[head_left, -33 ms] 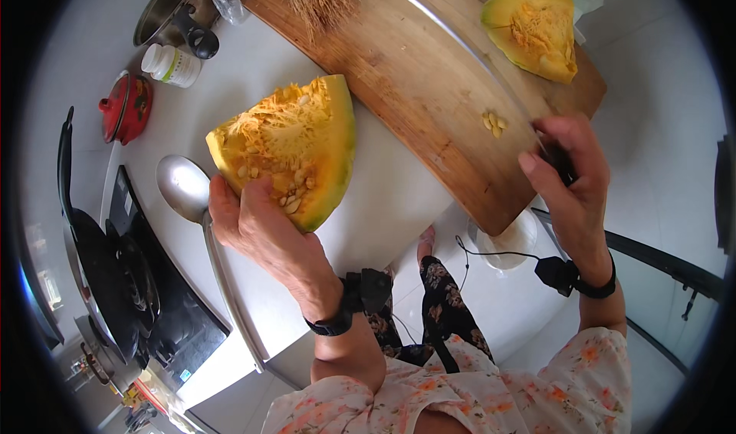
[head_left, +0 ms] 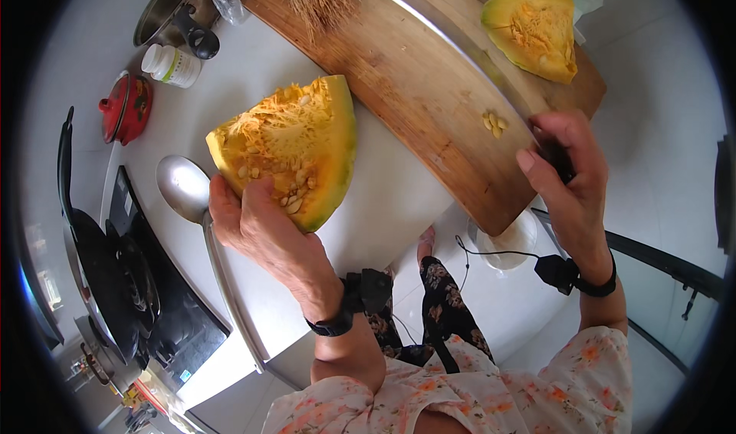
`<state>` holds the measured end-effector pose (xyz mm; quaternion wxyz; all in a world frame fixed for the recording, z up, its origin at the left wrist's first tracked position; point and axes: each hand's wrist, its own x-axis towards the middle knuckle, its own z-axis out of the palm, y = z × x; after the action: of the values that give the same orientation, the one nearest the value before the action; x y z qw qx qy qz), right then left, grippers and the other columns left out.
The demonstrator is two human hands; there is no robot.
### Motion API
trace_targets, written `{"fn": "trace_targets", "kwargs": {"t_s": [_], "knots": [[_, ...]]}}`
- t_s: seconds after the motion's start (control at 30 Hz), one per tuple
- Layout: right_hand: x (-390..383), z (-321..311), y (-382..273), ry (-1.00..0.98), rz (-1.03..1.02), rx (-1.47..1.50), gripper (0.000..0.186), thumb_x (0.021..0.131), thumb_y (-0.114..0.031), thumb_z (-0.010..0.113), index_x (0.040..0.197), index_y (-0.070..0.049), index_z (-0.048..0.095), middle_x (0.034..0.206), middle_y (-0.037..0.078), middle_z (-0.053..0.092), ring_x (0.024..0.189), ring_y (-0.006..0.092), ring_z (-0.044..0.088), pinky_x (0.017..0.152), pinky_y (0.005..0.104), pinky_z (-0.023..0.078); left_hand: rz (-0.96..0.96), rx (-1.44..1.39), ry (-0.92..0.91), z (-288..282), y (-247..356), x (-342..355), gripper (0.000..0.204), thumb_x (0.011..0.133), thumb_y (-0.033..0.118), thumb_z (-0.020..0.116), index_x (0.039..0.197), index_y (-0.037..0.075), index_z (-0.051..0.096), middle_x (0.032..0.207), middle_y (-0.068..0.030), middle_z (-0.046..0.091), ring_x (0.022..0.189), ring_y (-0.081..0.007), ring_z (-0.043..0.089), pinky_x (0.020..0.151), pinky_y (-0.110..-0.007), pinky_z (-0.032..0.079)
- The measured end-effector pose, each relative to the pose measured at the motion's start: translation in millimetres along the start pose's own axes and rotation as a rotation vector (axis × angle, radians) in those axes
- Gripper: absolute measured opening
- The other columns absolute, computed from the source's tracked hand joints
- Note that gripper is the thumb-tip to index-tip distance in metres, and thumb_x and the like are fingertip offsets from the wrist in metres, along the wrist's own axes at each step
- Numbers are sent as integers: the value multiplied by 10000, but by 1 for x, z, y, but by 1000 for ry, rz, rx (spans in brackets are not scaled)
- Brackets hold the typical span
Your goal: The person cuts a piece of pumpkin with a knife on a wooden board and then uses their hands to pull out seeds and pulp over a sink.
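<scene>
In the head view, a white bottle [head_left: 172, 64] bore a printed label with a green band. Two pumpkin pieces showed. The left hand [head_left: 272, 231] grasped one seeded pumpkin wedge [head_left: 287, 139] over the white table [head_left: 383, 204], just beside the wooden board [head_left: 399, 77]; whether it rested there could not be told. The right hand [head_left: 573, 185] was closed around the handle of one knife [head_left: 463, 45], its blade reaching across the board. A second piece [head_left: 533, 31] and a few loose seeds [head_left: 495, 123] lay on the board. One large spoon [head_left: 182, 187] and one red pot [head_left: 129, 108] stood left, near a black stove, above pale flooring.
</scene>
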<state>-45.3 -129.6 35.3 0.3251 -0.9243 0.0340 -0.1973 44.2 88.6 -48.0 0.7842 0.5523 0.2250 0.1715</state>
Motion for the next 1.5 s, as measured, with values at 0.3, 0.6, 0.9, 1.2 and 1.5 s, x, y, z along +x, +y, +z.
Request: {"fn": "trace_targets", "kwargs": {"t_s": [0.3,0.6,0.9,1.2,1.5], "knots": [[19,16,-7,-35,-52,-121,175,810,-4,583,973,-25,521,838,73,573,659,186,521,615,286,431,171,190,-12,-5,-4,-3,258,744,25,495,969,-97,528,989,-150,528,861,-205,544,743,-310,478],[25,23,5,-41,-87,-203,186,790,-17,607,957,-43,529,832,77,576,704,245,561,642,336,447,77,77,-1,1,2,-4,393,706,22,475,1082,-96,480,949,-136,571,812,-186,568,746,-300,480],[47,32,9,-72,-29,-230,97,813,-83,583,863,-45,509,817,117,585,741,309,564,631,403,431,113,100,-5,1,0,-6,406,698,78,493,1064,-97,512,902,-151,585,781,-233,618,673,-319,522],[82,41,28,-81,-150,-408,166,794,-89,622,927,-25,547,782,93,611,685,212,576,638,308,448,99,102,-4,2,0,-7,407,695,28,475,1079,-109,480,916,-147,577,774,-188,587,699,-293,500],[93,33,26,-89,-171,-553,150,802,-194,628,838,-53,592,688,102,598,628,239,568,581,333,428,138,125,15,4,-1,-9,385,685,28,471,1046,-101,497,880,-134,568,740,-186,589,650,-287,507]]}}
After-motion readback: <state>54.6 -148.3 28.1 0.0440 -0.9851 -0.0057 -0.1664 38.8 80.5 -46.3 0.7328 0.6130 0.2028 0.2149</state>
